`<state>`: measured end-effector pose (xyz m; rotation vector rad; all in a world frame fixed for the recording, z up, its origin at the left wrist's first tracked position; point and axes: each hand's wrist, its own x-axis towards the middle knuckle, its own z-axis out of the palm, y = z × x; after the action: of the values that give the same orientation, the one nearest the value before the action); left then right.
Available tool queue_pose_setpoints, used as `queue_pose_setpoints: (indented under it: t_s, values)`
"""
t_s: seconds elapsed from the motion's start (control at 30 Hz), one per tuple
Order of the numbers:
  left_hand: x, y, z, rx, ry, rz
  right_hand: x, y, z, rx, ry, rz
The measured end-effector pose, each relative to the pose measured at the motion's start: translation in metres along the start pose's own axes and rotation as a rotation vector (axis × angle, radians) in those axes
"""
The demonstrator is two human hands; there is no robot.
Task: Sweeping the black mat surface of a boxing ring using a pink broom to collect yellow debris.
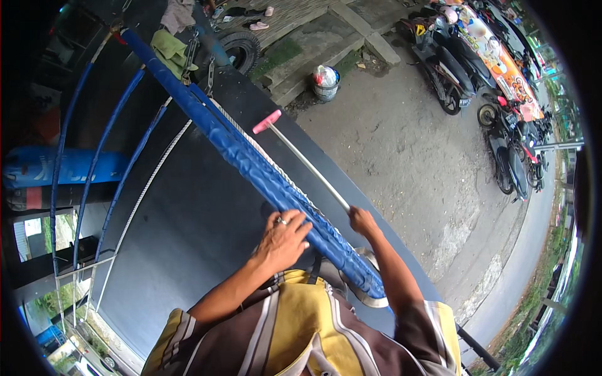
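My right hand (364,222) is closed round the pale handle of a floor squeegee (308,164). Its pink head (267,122) points away from me over the dark platform floor (188,207), near the platform's edge. My left hand (284,237), with a ring on one finger, rests on the blue padded top rope (225,141) of a boxing ring. The rope runs diagonally from the upper left down to my waist. White twisted rope (263,157) shows beside it along its right side. Part of my shoes is hidden under the ropes.
The platform edge drops to concrete ground (376,141). A bucket with rubbish (325,84) and a tyre (241,52) stand beyond it. Parked motorcycles (447,70) line the upper right. More blue-covered ropes (96,160) cross the left. A green cloth (170,54) hangs by the corner chains (210,73).
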<state>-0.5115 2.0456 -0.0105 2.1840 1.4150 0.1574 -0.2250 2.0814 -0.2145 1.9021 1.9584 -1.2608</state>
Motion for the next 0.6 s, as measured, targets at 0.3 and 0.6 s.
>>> queue_pose_setpoints:
  t_s: [0.3,0.6]
  values:
    - [-0.042,-0.067,-0.04,-0.665,-0.017,0.269,0.2,-0.249,0.032,0.106,0.071,-0.171]
    - [-0.126,-0.227,-0.114,-0.374,0.359,-0.424,0.04,-0.124,-0.017,0.061,0.153,-0.099]
